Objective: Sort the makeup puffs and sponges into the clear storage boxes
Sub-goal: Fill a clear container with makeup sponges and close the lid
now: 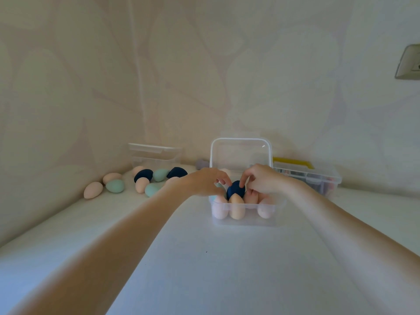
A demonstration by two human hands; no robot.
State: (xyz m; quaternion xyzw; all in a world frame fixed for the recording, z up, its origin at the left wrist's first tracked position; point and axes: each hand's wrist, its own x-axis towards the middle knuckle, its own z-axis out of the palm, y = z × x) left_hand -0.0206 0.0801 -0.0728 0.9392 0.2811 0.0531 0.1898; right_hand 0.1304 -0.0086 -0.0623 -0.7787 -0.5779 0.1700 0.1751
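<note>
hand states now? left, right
Left hand: fingers curled on the navy sponge in the clear box.
Right hand: pinching the same sponge.

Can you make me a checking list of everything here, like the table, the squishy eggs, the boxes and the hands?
Surface: white table, pale patterned walls behind it.
Job's things: open clear box holds pink and peach sponges standing upright; a navy sponge sits on top between both hands.
Loose sponges: peach, mint and navy ones lie on the table at the left, not yet boxed.
Clutter: empty clear box by the wall; yellow-handled box at the right, its contents too blurred to tell.
Hands: left hand and right hand both pinch the navy sponge.
Cables: nothing seen.
Surroundings: wall plate at far right.
</note>
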